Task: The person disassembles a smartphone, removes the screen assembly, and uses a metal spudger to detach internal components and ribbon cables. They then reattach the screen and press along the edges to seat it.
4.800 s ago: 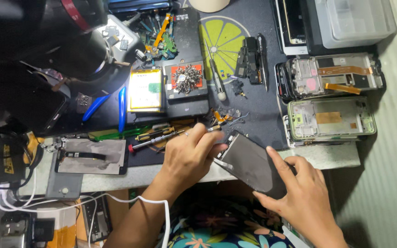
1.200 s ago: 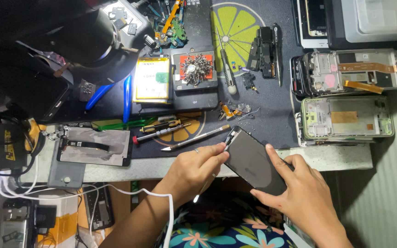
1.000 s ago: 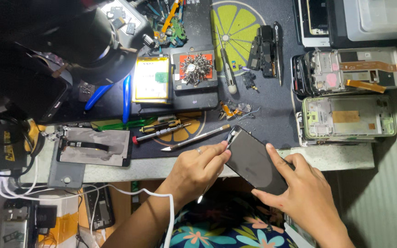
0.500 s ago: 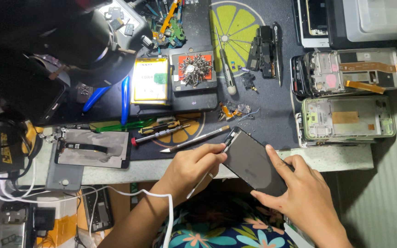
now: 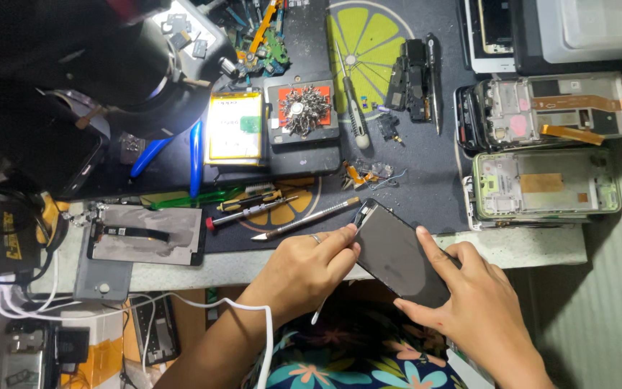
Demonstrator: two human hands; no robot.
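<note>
A dark phone [image 5: 401, 252] lies tilted across the front edge of the workbench. My right hand [image 5: 473, 306] grips its lower right side, index finger laid along the edge. My left hand [image 5: 307, 263] is closed on a thin metal pry tool [image 5: 358, 220] whose tip meets the phone's upper left corner; the tool's tail [image 5: 318, 313] sticks out below my palm. A ring sits on one left finger.
On the dark mat [image 5: 426, 173] lie a metal spudger [image 5: 304, 220], a red-handled screwdriver [image 5: 250, 211], a battery [image 5: 233, 128] and a screw tray [image 5: 302, 112]. Two opened phone frames [image 5: 545, 184] are stacked at right. A screen panel [image 5: 145, 234] lies at left under a black lamp [image 5: 131, 65].
Over the last seconds my left hand has shifted slightly along the phone's upper left edge with the tool. The phone and my right hand stay nearly still.
</note>
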